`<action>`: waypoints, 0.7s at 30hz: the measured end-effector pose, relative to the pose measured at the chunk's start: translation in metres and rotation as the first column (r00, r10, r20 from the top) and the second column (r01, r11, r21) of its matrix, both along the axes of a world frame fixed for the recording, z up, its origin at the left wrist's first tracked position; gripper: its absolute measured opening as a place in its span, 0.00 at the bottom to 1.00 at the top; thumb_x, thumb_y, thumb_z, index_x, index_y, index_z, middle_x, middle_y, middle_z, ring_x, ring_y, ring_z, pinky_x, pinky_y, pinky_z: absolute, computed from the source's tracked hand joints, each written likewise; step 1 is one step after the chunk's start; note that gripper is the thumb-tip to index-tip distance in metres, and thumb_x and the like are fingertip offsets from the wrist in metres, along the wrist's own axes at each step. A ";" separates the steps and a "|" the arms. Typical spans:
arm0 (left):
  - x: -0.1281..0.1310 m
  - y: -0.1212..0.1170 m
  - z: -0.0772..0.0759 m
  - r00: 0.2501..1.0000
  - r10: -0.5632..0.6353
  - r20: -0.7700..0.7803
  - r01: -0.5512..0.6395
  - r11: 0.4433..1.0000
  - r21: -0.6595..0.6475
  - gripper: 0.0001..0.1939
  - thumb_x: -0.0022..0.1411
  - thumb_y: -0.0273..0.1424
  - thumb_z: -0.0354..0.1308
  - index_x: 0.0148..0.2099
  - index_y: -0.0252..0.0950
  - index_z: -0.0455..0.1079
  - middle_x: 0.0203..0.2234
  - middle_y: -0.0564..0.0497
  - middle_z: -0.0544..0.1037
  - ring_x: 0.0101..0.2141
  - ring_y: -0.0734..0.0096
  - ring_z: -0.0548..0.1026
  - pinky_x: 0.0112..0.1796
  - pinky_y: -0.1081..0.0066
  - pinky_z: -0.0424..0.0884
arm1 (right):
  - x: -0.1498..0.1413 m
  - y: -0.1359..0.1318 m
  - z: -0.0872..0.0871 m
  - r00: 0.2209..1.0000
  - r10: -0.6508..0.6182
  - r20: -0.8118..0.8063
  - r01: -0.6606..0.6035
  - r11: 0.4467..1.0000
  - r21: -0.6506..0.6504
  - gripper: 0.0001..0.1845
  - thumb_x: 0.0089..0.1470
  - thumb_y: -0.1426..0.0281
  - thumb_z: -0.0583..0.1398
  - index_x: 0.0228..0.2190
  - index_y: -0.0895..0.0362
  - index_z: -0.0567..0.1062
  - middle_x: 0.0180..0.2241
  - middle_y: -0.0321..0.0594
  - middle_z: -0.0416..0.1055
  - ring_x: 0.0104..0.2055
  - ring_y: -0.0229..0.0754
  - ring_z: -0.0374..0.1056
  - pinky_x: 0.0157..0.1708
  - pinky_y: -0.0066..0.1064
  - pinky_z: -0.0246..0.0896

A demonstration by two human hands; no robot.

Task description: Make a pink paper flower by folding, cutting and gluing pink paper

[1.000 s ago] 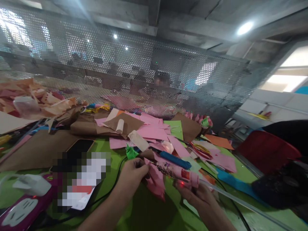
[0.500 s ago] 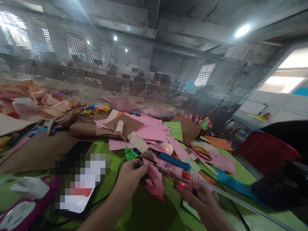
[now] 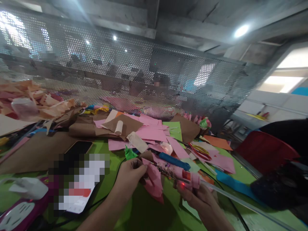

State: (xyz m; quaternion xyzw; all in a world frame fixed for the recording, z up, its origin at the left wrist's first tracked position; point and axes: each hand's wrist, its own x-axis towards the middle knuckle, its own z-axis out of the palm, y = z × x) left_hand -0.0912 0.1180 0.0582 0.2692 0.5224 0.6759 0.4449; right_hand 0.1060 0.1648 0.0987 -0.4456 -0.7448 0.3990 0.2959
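My right hand is wrapped round a pink hot glue gun. A red light glows on the gun, and a long clear glue stick sticks out of its back end toward the right. The nozzle points left, close to my left fingertips. My left hand is closed in a pinch on a pink paper piece, which hangs down below the nozzle. Whether nozzle and paper touch I cannot tell. Just beyond my left hand lies a crumpled green piece.
A blue-handled tool lies behind the gun. Pink paper sheets, brown paper and scissors cover the far side. At left are a phone and a purple power strip. A perforated metal screen stands behind.
Both hands, the glue gun and the pink paper keep nearly the same place. The view has shifted very slightly.
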 end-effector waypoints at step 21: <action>0.000 0.001 -0.002 0.999 0.034 0.017 -0.035 0.999 0.040 0.10 0.46 0.31 0.62 0.19 0.35 0.66 0.12 0.54 0.71 0.14 0.75 0.68 0.17 0.76 0.65 | 0.005 0.010 -0.001 0.997 0.067 -0.028 -0.066 0.997 0.026 0.19 0.47 0.52 0.63 0.25 0.55 0.80 0.15 0.37 0.70 0.25 0.48 0.68 0.31 0.35 0.68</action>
